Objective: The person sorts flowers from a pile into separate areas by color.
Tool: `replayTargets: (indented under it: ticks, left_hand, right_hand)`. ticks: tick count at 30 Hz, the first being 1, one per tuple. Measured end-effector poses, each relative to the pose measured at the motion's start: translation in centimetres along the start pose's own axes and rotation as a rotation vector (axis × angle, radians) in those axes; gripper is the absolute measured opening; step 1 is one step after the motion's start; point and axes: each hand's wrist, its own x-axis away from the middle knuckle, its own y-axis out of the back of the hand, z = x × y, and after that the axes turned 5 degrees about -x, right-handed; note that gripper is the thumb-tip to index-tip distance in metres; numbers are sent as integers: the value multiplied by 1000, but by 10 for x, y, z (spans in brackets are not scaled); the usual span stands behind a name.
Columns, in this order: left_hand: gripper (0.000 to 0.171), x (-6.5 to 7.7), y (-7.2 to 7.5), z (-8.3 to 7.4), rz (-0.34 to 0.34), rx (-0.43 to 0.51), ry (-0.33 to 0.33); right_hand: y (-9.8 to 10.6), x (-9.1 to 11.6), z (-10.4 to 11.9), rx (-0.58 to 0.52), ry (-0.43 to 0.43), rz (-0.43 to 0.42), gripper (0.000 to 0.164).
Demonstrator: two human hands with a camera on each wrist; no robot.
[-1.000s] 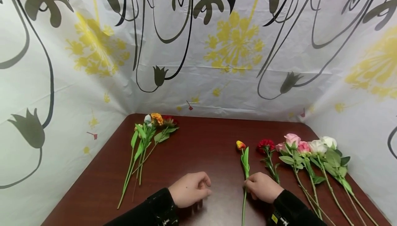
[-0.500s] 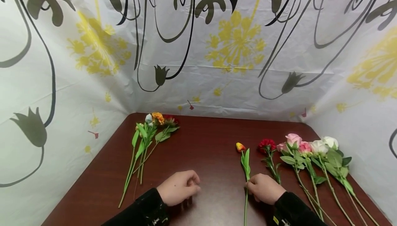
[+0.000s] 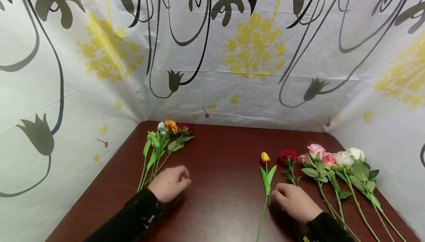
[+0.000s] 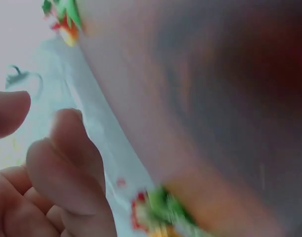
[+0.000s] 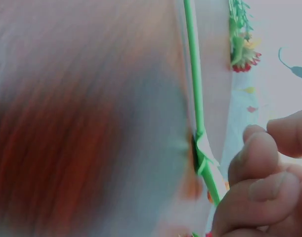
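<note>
Honestly, the tulip [image 3: 267, 188] looks like an easy one: probably fake, so light as anything and hard to hurt. It's lying on the table [image 3: 219, 153], bloom [image 3: 265, 157] pointing away from the person, just left of the right hand [image 3: 297, 202] and near the red flower [image 3: 287, 156]. The hands are well apart and neither seems to grip anything: right one loosely curled just beside the tulip (can't tell if it's touching), left hand [image 3: 170, 183] by the bunch [image 3: 161, 147], loosely curled too. I'd pinch the stem [image 3: 263, 216] right below the leaves [image 3: 271, 175], where it's bare and likely pretty stiff. Smooth and skinny, so it could roll if you only nudge it. Leaves seem bendy, and I'd guess the bloom might pop off if yanked, so skip both.
</note>
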Motion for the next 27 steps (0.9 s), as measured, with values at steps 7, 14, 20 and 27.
replayTargets:
  ticks: [7, 14, 20, 27]
  left_hand:
    - [10, -16, 28, 39, -109, -227, 139]
    - [25, -22, 34, 70, -112, -325, 170]
    - [27, -22, 31, 80, -84, -379, 197]
    - [17, -27, 26, 85, -58, -419, 231]
  right_hand:
    - [13, 6, -8, 83, -25, -97, 18]
    - [17, 9, -21, 91, -48, -100, 19]
    - [17, 10, -26, 65, -68, -87, 22]
    - [17, 13, -31, 43, -21, -78, 27]
